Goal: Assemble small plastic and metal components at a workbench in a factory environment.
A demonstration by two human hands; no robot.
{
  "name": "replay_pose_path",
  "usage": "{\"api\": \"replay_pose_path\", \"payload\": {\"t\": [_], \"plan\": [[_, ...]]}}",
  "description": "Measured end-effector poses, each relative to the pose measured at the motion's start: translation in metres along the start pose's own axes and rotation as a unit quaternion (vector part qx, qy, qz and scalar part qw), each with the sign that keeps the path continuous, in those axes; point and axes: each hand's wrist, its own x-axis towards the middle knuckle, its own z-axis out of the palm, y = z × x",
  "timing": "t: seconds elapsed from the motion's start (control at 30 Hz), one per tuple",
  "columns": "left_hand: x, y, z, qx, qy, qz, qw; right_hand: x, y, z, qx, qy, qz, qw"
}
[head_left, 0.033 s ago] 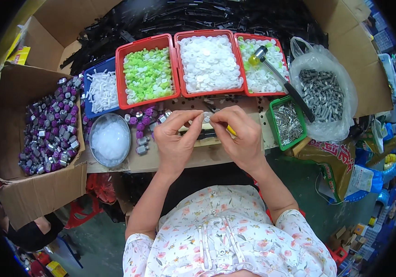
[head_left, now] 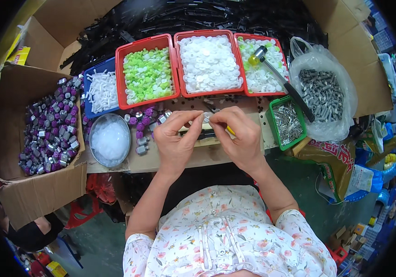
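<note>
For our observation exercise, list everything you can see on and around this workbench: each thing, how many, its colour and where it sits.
red trays: three, in a row at the back, holding green, white and mixed white-green caps
blue tray: one, left of the red ones, white pieces
green tray: one, right, metal pins
mallet: one, yellow head, black handle, across the right red tray
plastic bag: one, clear, grey metal parts, far right
round bowl: one, clear pieces, left front
cardboard box: one, purple-silver parts, far left
left hand, right hand: pinch grip on a small white part, centre

Behind hands: three trays (head_left: pixel 175 64) side by side.
Left: box (head_left: pixel 41 194), bowl (head_left: pixel 110 140).
Right: bag (head_left: pixel 322 92), small tray (head_left: pixel 288 122).
</note>
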Motion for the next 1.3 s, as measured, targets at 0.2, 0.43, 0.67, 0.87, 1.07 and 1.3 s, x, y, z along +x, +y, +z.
{"api": "replay_pose_path", "payload": {"t": [0.2,0.43,0.67,0.87,1.07,1.3], "plan": [[-0.004,-0.001,0.003,0.04,0.0,0.076,0.996,-0.002,0.0,0.001,0.007,0.025,-0.002,1.0],[-0.009,0.0,0.007,0.055,0.025,0.061,0.996,-0.008,0.001,0.0,-0.012,0.021,-0.013,1.0],[-0.01,-0.003,0.006,0.074,0.029,0.116,0.99,-0.009,0.003,0.004,-0.002,0.032,-0.015,0.999],[-0.011,-0.006,0.001,0.054,0.028,0.125,0.99,-0.009,0.0,0.006,0.042,0.033,0.015,0.998],[-0.018,-0.009,-0.001,-0.007,0.039,0.032,0.999,-0.009,-0.005,0.009,0.065,0.024,0.055,0.996],[-0.02,-0.005,-0.001,-0.015,0.042,0.004,0.999,-0.01,-0.007,0.011,0.069,0.026,0.049,0.996]]}}
